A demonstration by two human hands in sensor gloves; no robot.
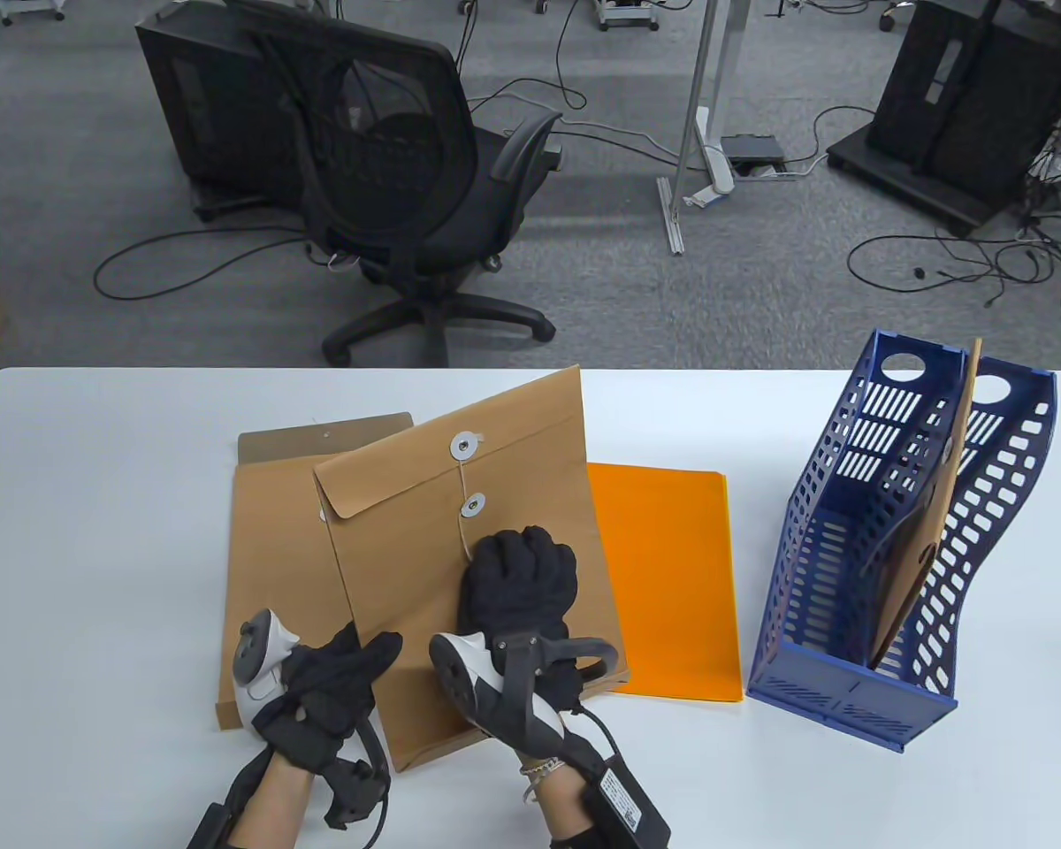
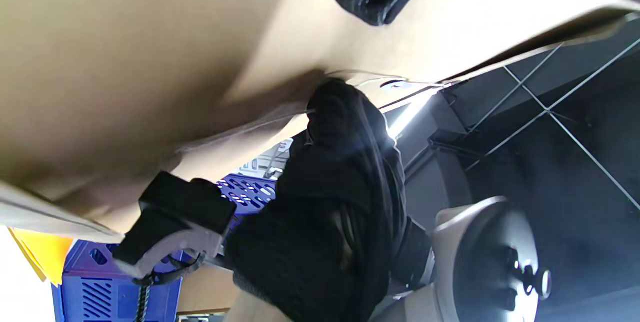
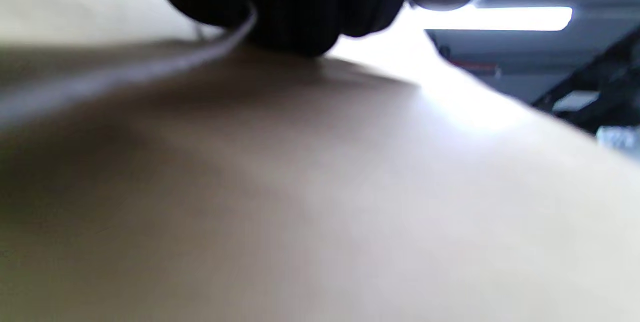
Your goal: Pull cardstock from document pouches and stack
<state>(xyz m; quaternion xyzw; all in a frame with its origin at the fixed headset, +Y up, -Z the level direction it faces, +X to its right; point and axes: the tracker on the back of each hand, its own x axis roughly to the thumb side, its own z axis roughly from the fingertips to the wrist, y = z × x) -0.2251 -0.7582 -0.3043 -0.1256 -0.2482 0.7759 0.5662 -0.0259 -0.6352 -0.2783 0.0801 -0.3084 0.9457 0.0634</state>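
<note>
Kraft-brown, the top pouch (image 1: 469, 548) lies tilted on the white table (image 1: 97, 531), its flap down and its string running between the two button discs, so I judge it not yet opened. The right hand (image 1: 520, 584) lies palm-down on its lower middle, fingers at the string's end; whether they pinch the string I cannot tell. The left hand (image 1: 323, 694) is at the pouch's near left corner, thumb on top of the paper, and the left wrist view shows paper curving over a fingertip, so it seems to grip that corner.

Under this pouch and to its left lies a second pouch (image 1: 278, 548) with its flap raised, which looks already emptied. Just right of the top pouch, partly tucked beneath it, lies orange cardstock (image 1: 663, 575): the stack begun. Well to the right of the pouch stands a blue file rack (image 1: 849, 566) holding at least one more brown pouch (image 1: 933, 522). So the job looks under halfway.

Beyond the table, past the pouch, are grey carpet, a black mesh chair (image 1: 407, 177), loose cables and dark equipment cabinets.
</note>
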